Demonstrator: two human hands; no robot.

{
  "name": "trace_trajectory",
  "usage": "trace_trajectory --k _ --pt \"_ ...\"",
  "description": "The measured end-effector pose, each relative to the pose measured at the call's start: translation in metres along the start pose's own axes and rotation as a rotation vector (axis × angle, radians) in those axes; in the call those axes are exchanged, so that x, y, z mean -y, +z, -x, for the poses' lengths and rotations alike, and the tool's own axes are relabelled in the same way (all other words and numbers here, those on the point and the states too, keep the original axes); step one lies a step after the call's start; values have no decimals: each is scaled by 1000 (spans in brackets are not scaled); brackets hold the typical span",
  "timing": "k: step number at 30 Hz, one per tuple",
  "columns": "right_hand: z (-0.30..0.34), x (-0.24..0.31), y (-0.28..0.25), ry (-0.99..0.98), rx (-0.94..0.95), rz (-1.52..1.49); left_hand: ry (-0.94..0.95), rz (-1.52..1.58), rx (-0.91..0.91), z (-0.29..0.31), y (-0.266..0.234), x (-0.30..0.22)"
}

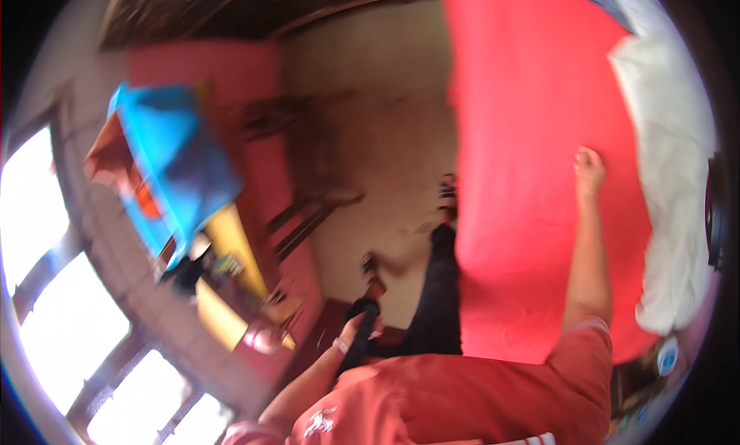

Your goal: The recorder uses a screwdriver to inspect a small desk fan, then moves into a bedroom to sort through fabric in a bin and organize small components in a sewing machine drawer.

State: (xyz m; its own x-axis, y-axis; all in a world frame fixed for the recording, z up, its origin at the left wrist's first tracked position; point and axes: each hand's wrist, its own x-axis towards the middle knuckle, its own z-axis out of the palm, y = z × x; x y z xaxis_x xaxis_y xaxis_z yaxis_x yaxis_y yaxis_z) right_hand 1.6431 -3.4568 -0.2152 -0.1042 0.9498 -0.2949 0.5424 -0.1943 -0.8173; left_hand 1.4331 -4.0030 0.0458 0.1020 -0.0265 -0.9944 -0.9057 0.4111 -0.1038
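Observation:
My right hand [590,171] is over the bright red bed sheet [532,106], its arm stretched forward. The fingers look curled in and closed, with nothing visible in them; no bunched cloth shows there. My left hand [354,329], with a pale band at the wrist, is low beside my dark trouser leg [364,321]. Part of this hand is hidden by the dark shape, and motion blurs its fingers. Whether it holds anything I cannot make out.
White crumpled cloth [671,183] lies along the bed's right side. On the left, a blue cloth [173,136] covers part of a cluttered yellow-and-brown piece of furniture [243,244]. Bright windows [73,329] line the left wall. The pale floor [385,67] runs between furniture and bed.

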Motion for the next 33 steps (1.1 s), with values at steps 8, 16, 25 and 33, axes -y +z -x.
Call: trace_trajectory --k 8,16,25,33 --pt "184 129 139 -27 1150 473 620 -967 -405 47 9 -32" --pt "388 217 240 -30 1659 59 572 -1203 -517 85 -34 -35" --pt "490 275 322 464 1499 -492 711 -1605 -868 81 -88 -33" --pt "515 275 359 381 1266 -707 925 -1441 -515 68 -121 43"
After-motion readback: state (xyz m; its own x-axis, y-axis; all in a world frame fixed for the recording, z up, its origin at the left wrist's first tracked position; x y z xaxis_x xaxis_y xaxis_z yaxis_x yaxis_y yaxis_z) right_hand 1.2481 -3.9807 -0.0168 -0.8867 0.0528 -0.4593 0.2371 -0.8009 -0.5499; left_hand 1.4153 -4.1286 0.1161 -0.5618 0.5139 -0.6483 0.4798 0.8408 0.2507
